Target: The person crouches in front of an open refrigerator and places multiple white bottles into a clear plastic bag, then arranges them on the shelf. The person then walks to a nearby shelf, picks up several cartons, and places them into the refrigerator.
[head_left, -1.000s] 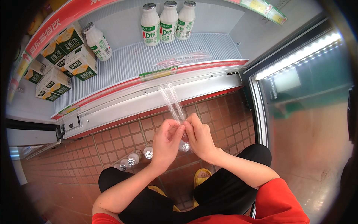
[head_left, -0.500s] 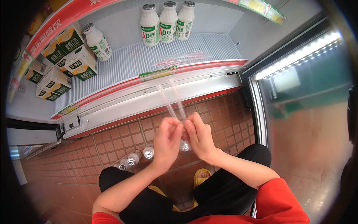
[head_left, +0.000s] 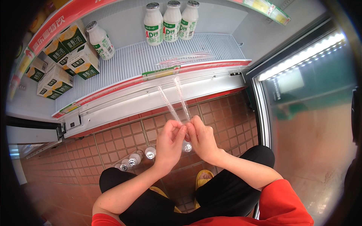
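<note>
In front of the low shelf, my two hands meet over the tiled floor. My left hand [head_left: 169, 145] is closed, thumb against fingers, on a thin clear strip that looks like a wrapped drinking straw [head_left: 168, 102]. A second wrapped straw [head_left: 181, 96] rises from the pinched fingers of my right hand [head_left: 204, 140]. Both straws point away from me, spread in a narrow V, their lower ends hidden by my fingers. More straws in clear wrappers [head_left: 184, 58] lie on the ribbed shelf [head_left: 132, 62] beyond.
White bottles [head_left: 154, 24] stand at the shelf's back, another bottle [head_left: 100, 41] by stacked drink cartons [head_left: 83, 62] on the left. Silver-capped bottles [head_left: 135, 158] stand on the floor near my hands. A glass door [head_left: 301, 113] is at the right.
The right straw's tip has swung slightly rightward and up, so the two straws stand farther apart. Both hands keep their pinch in nearly the same place.
</note>
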Demonstrator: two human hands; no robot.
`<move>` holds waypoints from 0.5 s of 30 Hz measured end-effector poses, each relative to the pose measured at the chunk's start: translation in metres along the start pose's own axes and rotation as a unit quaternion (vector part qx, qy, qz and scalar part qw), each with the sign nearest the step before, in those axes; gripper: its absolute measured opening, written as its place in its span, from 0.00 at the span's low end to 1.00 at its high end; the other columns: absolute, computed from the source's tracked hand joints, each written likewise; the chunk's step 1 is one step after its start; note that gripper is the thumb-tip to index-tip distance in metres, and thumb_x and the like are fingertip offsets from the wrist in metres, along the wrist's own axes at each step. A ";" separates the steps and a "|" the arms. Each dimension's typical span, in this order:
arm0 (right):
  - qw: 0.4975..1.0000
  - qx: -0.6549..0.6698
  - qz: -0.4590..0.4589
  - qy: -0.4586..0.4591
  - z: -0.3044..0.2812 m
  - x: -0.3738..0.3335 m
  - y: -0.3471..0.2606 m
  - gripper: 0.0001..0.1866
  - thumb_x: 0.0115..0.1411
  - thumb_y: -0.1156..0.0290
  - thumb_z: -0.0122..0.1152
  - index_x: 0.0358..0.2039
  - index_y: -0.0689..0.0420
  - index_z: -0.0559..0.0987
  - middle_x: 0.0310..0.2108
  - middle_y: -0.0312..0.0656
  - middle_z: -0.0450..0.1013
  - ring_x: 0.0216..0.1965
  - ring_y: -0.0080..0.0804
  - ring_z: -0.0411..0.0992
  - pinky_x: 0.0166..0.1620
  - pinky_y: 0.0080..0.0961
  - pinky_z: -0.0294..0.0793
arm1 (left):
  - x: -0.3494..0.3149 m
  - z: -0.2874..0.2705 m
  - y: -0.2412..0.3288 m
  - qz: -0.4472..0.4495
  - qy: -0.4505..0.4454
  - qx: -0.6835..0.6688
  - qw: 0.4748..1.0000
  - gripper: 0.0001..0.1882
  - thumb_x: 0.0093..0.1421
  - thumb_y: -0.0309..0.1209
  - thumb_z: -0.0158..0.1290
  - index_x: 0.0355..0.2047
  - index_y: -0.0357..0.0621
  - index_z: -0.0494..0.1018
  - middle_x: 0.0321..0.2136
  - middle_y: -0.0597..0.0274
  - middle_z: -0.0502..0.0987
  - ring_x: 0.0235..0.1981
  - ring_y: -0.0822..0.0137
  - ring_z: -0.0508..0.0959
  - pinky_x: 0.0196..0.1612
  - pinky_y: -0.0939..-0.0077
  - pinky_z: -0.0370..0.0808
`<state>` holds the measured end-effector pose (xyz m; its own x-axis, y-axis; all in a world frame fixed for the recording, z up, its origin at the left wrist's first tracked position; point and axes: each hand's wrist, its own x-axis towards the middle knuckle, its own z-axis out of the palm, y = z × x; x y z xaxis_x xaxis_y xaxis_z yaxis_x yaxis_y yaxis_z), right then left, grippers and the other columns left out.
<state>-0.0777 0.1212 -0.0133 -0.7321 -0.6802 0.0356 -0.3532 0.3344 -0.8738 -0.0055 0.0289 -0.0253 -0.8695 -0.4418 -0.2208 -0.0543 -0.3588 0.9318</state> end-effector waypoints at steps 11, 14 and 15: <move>0.999 0.038 -0.009 0.032 -0.003 0.002 -0.002 0.09 0.60 0.71 0.43 0.26 0.61 0.62 0.13 0.49 0.66 0.16 0.47 0.68 0.18 0.31 0.64 | -0.003 0.007 0.009 0.062 0.007 -0.009 0.998 0.02 0.59 0.22 0.43 0.31 0.38 0.61 0.25 0.65 0.69 0.26 0.77 0.70 0.30 0.84 0.68; 0.998 0.043 -0.016 0.040 -0.004 0.002 -0.002 0.09 0.60 0.71 0.44 0.25 0.61 0.62 0.13 0.47 0.65 0.15 0.43 0.68 0.17 0.28 0.63 | -0.002 0.007 0.010 0.058 0.004 -0.011 0.998 0.02 0.59 0.23 0.43 0.31 0.38 0.61 0.25 0.65 0.69 0.26 0.77 0.70 0.31 0.84 0.68; 0.998 0.052 -0.012 0.044 -0.004 0.002 -0.003 0.09 0.60 0.71 0.44 0.25 0.61 0.62 0.13 0.47 0.65 0.15 0.42 0.68 0.17 0.27 0.63 | -0.002 0.006 0.011 0.053 0.004 -0.011 0.999 0.02 0.59 0.23 0.43 0.31 0.38 0.61 0.25 0.65 0.69 0.26 0.77 0.70 0.31 0.84 0.68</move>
<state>-0.0802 0.1215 -0.0085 -0.7736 -0.6264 0.0954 -0.3126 0.2463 -0.9174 -0.0075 0.0310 -0.0131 -0.8663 -0.4841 -0.1233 0.0491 -0.3283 0.9433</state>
